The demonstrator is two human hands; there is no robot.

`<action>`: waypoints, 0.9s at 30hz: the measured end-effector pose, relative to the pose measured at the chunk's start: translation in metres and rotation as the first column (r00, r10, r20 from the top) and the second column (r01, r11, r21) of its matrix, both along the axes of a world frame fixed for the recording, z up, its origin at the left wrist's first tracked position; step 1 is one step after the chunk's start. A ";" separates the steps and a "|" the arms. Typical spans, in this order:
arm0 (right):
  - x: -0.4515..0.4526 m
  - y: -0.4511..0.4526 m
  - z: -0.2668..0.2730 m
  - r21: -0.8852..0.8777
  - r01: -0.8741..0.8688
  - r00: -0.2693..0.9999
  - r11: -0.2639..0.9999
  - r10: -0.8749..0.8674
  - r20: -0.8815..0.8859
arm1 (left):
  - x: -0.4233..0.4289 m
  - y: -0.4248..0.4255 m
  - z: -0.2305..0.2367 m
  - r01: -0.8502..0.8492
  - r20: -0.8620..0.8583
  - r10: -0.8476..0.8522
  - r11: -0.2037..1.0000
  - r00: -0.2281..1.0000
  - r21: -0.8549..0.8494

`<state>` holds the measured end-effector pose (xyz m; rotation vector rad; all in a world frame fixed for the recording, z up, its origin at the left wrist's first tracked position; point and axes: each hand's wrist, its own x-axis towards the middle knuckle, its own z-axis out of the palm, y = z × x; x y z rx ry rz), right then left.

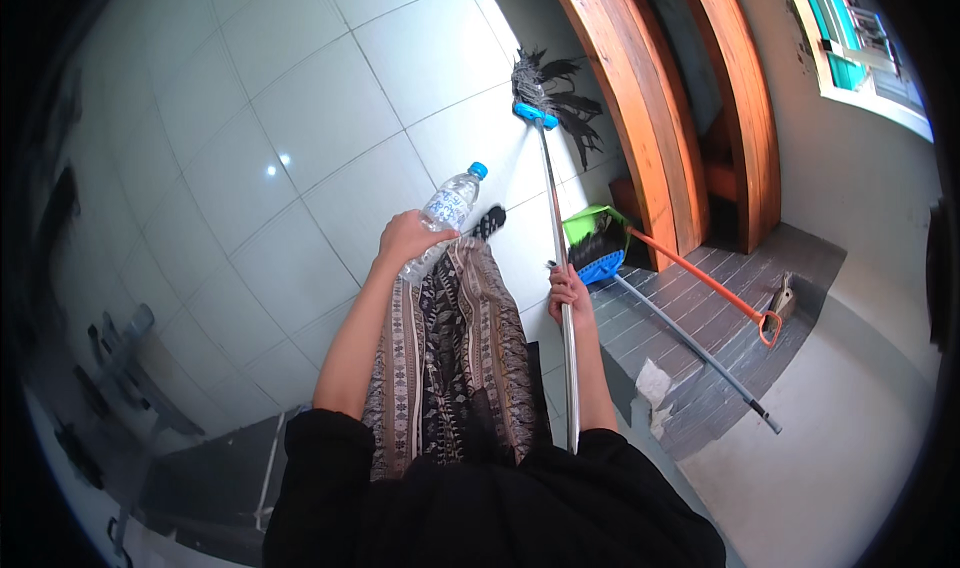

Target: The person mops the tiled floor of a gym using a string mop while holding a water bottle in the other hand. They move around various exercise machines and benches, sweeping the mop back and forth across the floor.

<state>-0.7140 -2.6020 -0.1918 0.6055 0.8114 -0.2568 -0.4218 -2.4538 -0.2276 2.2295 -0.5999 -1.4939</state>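
Around the body of a clear plastic bottle (pixel 448 206) my left hand (pixel 411 236) is closed. The bottle has a blue cap and a label bearing writing, and it tilts up to the right. My right hand (pixel 568 294) grips the metal handle of a string mop (pixel 553 193). The mop's blue clamp (pixel 535 114) and dark grey strands (pixel 551 87) rest on the tiled floor ahead of me. Whether liquid is in the bottle, I cannot tell.
At right, a blue broom (pixel 600 268) and a green dustpan (pixel 589 221) with an orange handle (pixel 697 271) lean against a grey tiled wall (pixel 675 343). Wooden beams (pixel 637 117) stand beyond them. White floor tiles (pixel 315 110) spread ahead and left; blurred dark furniture (pixel 112 358) is at far left.
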 end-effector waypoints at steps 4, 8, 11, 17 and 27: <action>0.002 -0.012 -0.014 -0.016 -0.031 1.000 0.999 0.031 -0.001 | -0.007 -0.017 -0.023 0.028 -0.028 -0.027 0.998 0.999 0.056; 0.012 -0.015 -0.022 -0.111 -0.136 0.985 0.984 0.123 -0.119 | -0.021 -0.034 -0.048 -0.041 -0.060 0.044 0.998 0.997 0.045; 0.021 -0.014 -0.023 -0.189 -0.340 0.877 0.921 0.238 -0.418 | -0.022 -0.034 -0.074 -0.073 -0.081 0.078 0.996 0.994 0.054; 0.004 0.008 0.000 -0.327 -0.710 0.643 0.623 0.384 -0.663 | -0.008 0.011 -0.128 -0.081 -0.020 0.088 0.968 0.996 0.236; -0.064 0.093 0.080 0.028 -0.933 0.227 0.359 0.648 -0.727 | -0.039 0.178 -0.109 -0.666 0.167 0.653 0.745 0.739 0.036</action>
